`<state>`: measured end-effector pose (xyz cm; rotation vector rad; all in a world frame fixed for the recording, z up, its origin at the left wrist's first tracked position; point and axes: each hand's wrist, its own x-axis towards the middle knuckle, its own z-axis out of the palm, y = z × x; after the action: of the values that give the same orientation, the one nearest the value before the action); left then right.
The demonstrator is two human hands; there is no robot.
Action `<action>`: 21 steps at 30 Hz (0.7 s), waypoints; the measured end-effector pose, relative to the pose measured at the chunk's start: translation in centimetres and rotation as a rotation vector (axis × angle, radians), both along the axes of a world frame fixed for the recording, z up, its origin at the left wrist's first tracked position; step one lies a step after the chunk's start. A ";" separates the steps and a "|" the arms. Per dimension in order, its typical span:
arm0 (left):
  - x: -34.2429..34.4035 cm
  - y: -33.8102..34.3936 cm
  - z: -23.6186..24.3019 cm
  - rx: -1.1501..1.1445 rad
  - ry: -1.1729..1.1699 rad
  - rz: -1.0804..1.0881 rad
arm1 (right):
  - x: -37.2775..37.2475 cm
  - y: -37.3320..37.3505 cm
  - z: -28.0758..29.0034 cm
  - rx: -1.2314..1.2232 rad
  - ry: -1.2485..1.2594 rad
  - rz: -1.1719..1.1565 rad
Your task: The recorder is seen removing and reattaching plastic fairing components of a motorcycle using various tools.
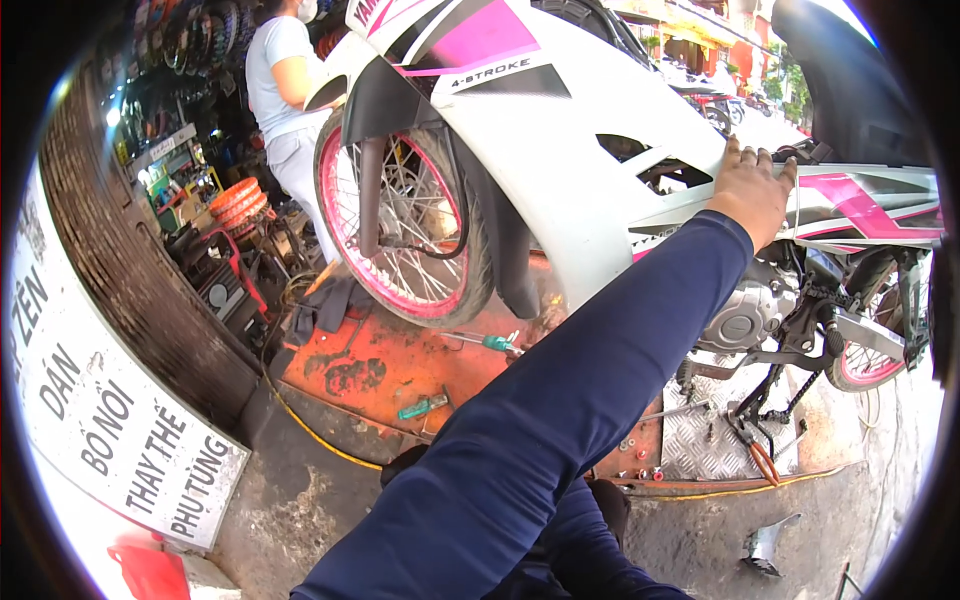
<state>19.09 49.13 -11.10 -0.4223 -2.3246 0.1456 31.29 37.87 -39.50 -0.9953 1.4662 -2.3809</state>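
Observation:
My left arm, in a dark blue sleeve, reaches across the view to a white and pink motorcycle (590, 150). Its bare left hand (752, 188) lies on the white side panel just ahead of the dark seat (850, 90), fingers stretched out and holding nothing. Below that hand is the grey engine (745, 318). Another dark blue sleeve (595, 555) shows at the bottom, partly behind my left arm; my right hand cannot be seen. The pink-rimmed front wheel (400, 230) stands over an orange work platform (345, 365).
On the platform lie a teal-handled screwdriver (497, 343), another teal-handled tool (422, 406), small red-and-silver parts (642, 473) and orange-handled pliers (764, 460). A curved metal piece (763, 545) lies on the floor. A yellow hose (315, 430) runs along the edge. Behind the wheel stands a person (285, 90).

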 end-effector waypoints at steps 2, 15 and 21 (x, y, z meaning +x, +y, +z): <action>0.0 0.0 0.2 0.003 -0.017 0.008 | 0.6 0.2 -0.4 0.014 -0.004 0.001; -0.2 0.3 0.3 0.023 -0.057 0.025 | 2.9 2.8 -3.4 0.120 -0.040 -0.049; 0.0 0.1 0.6 0.024 -0.088 0.036 | 4.5 4.6 -4.7 0.176 -0.064 -0.062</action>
<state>19.08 49.22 -10.50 -0.3821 -2.4186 0.1190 35.83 42.43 -44.25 -0.8370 1.6709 -2.2541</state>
